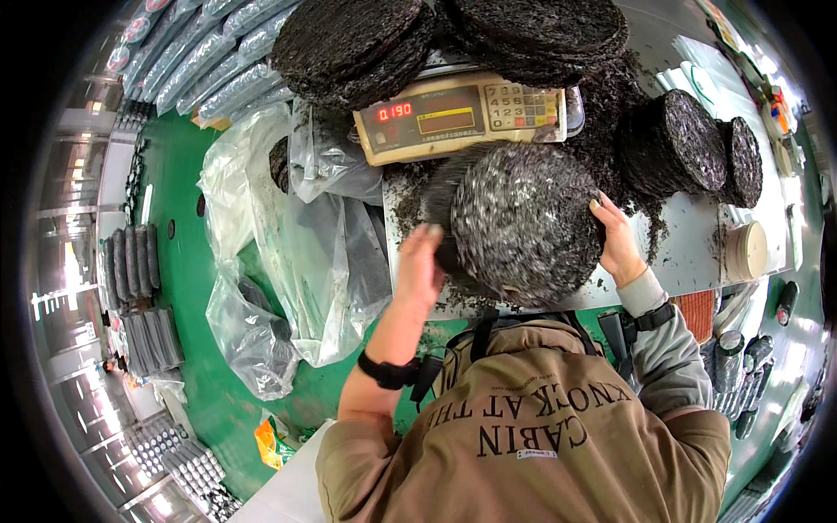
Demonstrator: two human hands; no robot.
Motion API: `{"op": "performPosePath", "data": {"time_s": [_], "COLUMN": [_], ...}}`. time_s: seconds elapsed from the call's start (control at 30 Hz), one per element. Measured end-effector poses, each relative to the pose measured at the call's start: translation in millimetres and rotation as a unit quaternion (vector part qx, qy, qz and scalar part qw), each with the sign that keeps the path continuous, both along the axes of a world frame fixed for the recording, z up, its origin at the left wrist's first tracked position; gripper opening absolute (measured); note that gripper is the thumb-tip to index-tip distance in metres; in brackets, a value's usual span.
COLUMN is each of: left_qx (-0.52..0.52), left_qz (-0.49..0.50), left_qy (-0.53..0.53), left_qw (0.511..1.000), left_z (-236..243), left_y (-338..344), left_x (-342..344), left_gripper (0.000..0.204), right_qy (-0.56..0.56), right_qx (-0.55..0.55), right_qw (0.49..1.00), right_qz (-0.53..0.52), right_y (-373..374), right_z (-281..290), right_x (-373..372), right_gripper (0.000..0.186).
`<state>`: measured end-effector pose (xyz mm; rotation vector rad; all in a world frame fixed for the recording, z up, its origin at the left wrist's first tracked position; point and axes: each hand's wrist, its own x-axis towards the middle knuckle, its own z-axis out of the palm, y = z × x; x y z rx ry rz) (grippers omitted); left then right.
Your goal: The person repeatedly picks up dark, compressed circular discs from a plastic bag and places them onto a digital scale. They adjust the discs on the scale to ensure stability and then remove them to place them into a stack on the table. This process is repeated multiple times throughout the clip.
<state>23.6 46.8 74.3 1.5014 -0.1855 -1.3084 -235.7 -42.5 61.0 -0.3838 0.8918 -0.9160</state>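
My left hand point(420, 266) and my right hand point(617, 235) hold a round stack of dark, flaky, seaweed-like sheets point(523, 218) from opposite sides, in front of a beige digital scale point(462, 113) with a red display. The stack is tilted and blurred at its left edge. Two more round stacks point(349, 44) rest high on and behind the scale. Dark loose flakes point(593, 131) are scattered around it on the metal table point(676, 253). At the right stand upright round stacks point(671, 144) and a cream cylinder point(745, 250).
Clear plastic bags point(305, 279) hang at the table's left side over a green floor point(174, 261). Packed long bags point(205, 48) are piled at the upper left. Rolled dark bundles point(129, 261) lie farther left. A yellow-green packet point(270, 440) is near a pale surface below.
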Motion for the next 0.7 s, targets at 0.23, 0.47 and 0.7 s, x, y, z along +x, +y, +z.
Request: {"op": "performPosePath", "data": {"time_s": [0.23, 0.47, 0.7], "left_qx": [-0.292, -0.379, -0.405], "left_qz": [-0.097, -0.457, -0.444], "left_qy": [-0.41, -0.521, -0.541], "left_qw": [0.859, 0.613, 0.589], "left_z": [-28.6, -73.1, -87.0], "left_y": [-14.3, -18.4, -19.0], "left_x": [-14.5, -45.6, -41.1], "left_gripper": [0.023, 0.01, 0.01], "right_qy": [0.174, 0.276, 0.265], "right_qx": [-0.06, -0.118, -0.134], "right_qw": [0.981, 0.951, 0.953], "right_qz": [-0.064, -0.076, -0.06], "right_y": [-8.4, -6.3, -8.4], "right_z": [-34.6, -79.4, -70.6], "right_x": [-17.5, -25.0, -23.3], "right_gripper": [0.04, 0.043, 0.042]}}
